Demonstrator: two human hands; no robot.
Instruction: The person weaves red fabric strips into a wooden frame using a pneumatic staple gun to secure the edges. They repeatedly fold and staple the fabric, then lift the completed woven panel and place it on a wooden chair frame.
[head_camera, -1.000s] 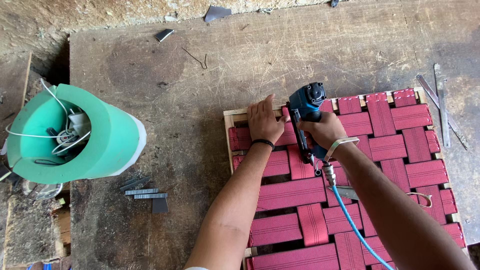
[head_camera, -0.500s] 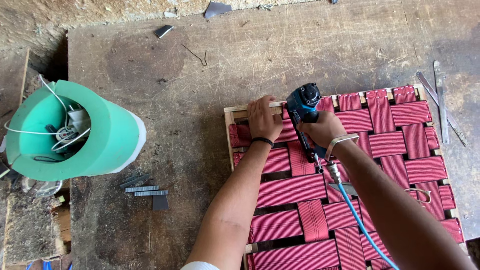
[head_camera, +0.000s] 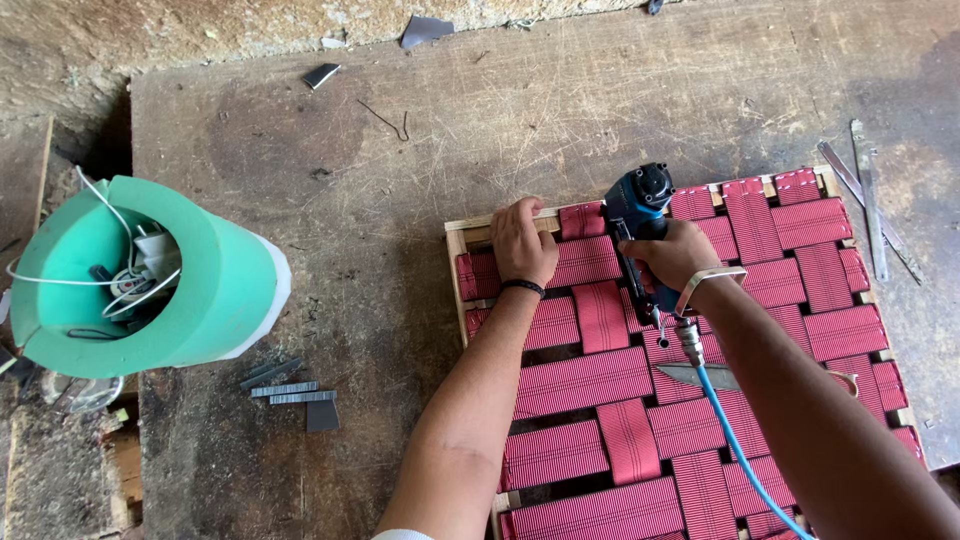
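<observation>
1. The stapler (head_camera: 640, 215), blue, stands nose-down on the far edge of the frame (head_camera: 470, 235), right of centre on the surface (head_camera: 330, 170).
2. The right hand (head_camera: 680, 255) grips the stapler; a blue hose (head_camera: 735, 440) trails near.
3. The left hand (head_camera: 522, 240) presses flat, fingers open, on the red webbing (head_camera: 585, 385).
4. A green roll (head_camera: 215, 285) lies far left, staple strips (head_camera: 290, 390) beside it.

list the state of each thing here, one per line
left hand: pressed flat on the red webbing at the frame's top edge
right hand: gripping the blue stapler
blue stapler: upright, nose on the frame
blue hose: attached to the stapler
red webbing: woven across the wooden frame
staple strips: loose on the table
green roll: lying on its side
</observation>
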